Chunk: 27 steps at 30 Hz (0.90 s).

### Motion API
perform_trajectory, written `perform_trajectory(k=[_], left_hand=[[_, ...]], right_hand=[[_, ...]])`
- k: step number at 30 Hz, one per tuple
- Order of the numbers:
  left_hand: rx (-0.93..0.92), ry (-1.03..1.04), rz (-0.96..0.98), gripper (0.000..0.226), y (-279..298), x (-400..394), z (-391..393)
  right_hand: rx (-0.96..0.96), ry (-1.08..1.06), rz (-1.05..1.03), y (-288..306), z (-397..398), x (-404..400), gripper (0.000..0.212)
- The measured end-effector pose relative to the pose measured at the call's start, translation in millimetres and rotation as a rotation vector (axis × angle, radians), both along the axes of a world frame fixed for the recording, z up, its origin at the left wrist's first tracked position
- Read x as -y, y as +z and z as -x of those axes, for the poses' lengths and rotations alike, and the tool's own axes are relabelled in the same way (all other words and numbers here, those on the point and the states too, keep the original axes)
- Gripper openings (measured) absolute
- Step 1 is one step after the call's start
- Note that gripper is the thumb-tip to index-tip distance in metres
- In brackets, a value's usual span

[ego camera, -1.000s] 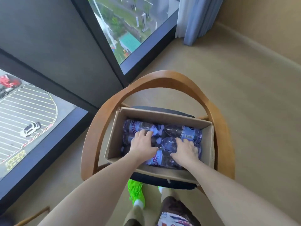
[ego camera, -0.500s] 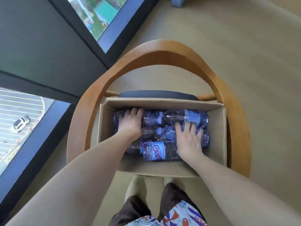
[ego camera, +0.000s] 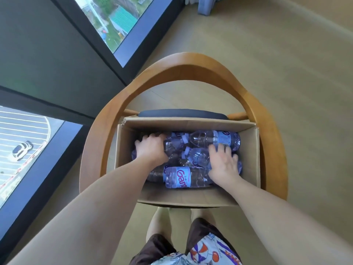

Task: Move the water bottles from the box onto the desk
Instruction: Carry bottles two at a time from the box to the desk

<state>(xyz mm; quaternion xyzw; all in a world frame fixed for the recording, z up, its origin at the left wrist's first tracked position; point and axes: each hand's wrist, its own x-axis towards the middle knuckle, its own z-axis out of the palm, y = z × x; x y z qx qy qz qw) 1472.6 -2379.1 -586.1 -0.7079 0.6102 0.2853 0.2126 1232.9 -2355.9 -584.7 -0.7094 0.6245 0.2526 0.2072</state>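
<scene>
Beige floor (ego camera: 286, 77) all round, with dark-framed floor-level windows (ego camera: 118, 22) along the left looking down on a car park and green roofs; pale blue curtain (ego camera: 207, 6) at the top edge. On the floor, a wooden chair (ego camera: 191, 63) with a curved hoop back and a dark seat cushion (ego camera: 181, 113) showing at the far edge. On the chair seat, an open cardboard box (ego camera: 250, 153), near wall against the legs of the person standing over it, patterned shorts (ego camera: 200, 249) at the bottom edge.

Inside the box, several clear water bottles (ego camera: 198, 138) lying on their sides in a jumble, blue labels and pale caps, filling the bottom from the left wall to near the right wall. One bottle with a readable label (ego camera: 183, 177) along the near wall, another (ego camera: 223, 139) along the far wall towards the right corner.

Left hand (ego camera: 150, 150) down in the far-left part of the box, fingers curled over the bottles there, thumb against a bottle's side; whether gripping one outright, cannot tell. Right hand (ego camera: 224, 163) spread flat, fingers straight and splayed, resting on top of the bottles in the right half, between the near and far bottles
</scene>
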Motion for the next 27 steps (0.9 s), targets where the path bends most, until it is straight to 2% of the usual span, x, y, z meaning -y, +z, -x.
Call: perform_trajectory(k=[3,8,13,16,18,20,23,27], left_hand=[[-0.055,0.142,-0.031,0.082,10,-9,2],[-0.109,0.308,-0.036,0.071,29,-10,9],[-0.321,0.522,-0.064,0.058,61,-6,3],[-0.464,0.651,-0.098,0.054,87,-7,-4],[-0.594,0.764,-0.083,0.044,106,-11,-12],[-0.723,0.92,-0.029,0.035,130,-17,-19],[-0.842,1.16,0.074,0.049,167,-27,-31],[-1.013,1.322,0.209,0.036,219,-47,-52]], right_hand=[[0.088,-0.087,-0.046,8,3,-1,0.075],[0.382,-0.25,-0.205,30,5,14,0.073],[0.785,-0.721,-0.379,61,-5,29,0.066],[1.04,-0.903,-0.551,87,-21,44,0.055],[1.19,-0.933,-0.688,109,-31,56,0.043],[1.278,-0.934,-0.776,131,-43,65,0.044],[1.334,-0.863,-0.834,158,-73,73,0.056],[1.375,-0.703,-0.906,200,-126,66,0.082]])
